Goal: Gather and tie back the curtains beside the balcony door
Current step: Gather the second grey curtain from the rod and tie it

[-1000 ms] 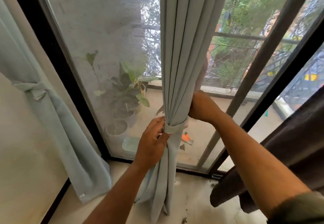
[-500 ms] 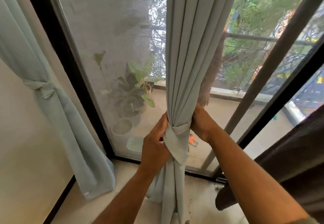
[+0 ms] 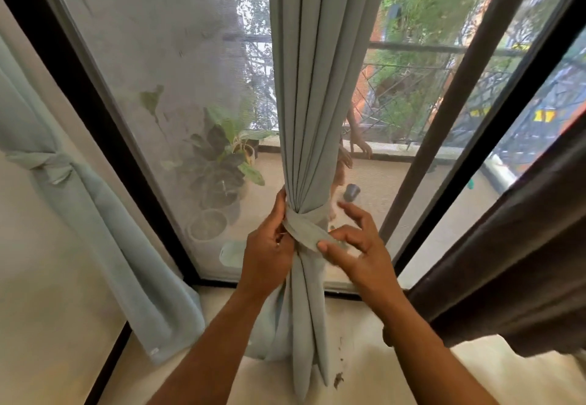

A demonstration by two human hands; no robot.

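Two hands work a pale curtain (image 3: 320, 94) hanging at the balcony door: left hand (image 3: 269, 254) gripping the gathered folds, right hand (image 3: 355, 246) pinching the tie-back strip (image 3: 306, 236), remaining fingers spread. Snug wrapping likely demands steady tension and bunched pleats.

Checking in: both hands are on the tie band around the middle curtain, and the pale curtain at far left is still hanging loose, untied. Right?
Not quite. The far-left curtain is already tied back; the head view shows a knot cinching it. The rest holds: the left hand and right hand are both on the tie band around the middle curtain.
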